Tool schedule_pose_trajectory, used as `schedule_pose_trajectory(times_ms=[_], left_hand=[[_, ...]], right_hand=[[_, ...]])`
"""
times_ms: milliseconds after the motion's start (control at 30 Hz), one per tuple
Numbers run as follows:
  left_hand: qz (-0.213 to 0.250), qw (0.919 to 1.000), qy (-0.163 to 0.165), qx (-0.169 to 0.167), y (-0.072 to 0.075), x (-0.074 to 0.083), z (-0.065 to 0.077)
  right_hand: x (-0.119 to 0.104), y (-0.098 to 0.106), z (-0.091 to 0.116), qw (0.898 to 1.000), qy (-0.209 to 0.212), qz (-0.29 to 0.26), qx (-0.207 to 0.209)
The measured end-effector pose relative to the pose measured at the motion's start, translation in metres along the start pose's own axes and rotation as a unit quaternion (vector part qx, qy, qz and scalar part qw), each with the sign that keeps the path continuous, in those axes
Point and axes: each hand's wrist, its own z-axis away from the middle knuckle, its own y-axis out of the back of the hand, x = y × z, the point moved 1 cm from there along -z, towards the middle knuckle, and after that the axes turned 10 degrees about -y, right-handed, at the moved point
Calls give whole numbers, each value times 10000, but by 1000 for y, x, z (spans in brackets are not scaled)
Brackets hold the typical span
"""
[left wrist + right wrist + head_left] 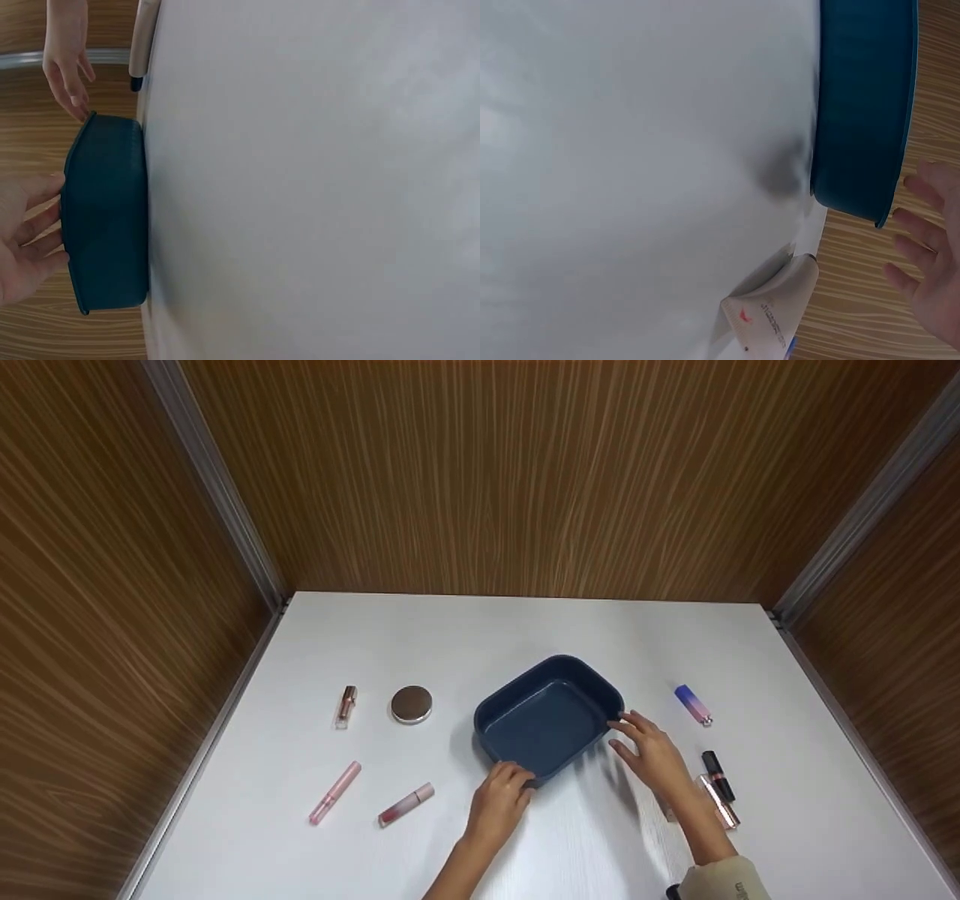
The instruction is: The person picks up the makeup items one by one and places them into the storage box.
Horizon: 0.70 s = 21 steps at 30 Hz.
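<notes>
A dark blue rectangular baking dish (pixel 541 727), with nothing inside it, sits angled on the white table. My left hand (pixel 499 802) holds its near-left corner, fingers over the rim and thumb outside. In the left wrist view, the fingertips of that left hand (pixel 34 236) meet the dish's (pixel 105 217) rim. My right hand (pixel 654 751) is at the right corner with spread, slightly bent fingers, fingertips right at the rim. In the right wrist view, the right hand (pixel 937 255) hovers beside the end of the dish (pixel 862 112), holding nothing.
Left of the dish lie a small lipstick (pixel 346 706), a round compact (pixel 411 704), a pink tube (pixel 335 793) and a lip gloss (pixel 406 805). On the right are a blue-pink lipstick (pixel 693 705), a black tube (pixel 718 776) and a squeeze tube (pixel 772 307). Wooden panels (pixel 525 480) enclose the table.
</notes>
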Motion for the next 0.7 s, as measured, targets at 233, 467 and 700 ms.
schedule_pose_trajectory(times_ms=[233, 467, 700], left_hand=[[68, 9999, 124, -55, 3, -3, -2], [228, 9986, 389, -290, 8, -8, -4], [100, 9977, 501, -437, 15, -15, -7]], right_hand=[[-1, -1, 0, 10000, -30, 41, -19], [-2, -3, 1, 9996, 178, 85, 217], [-5, -5, 3, 9986, 338, -21, 417]])
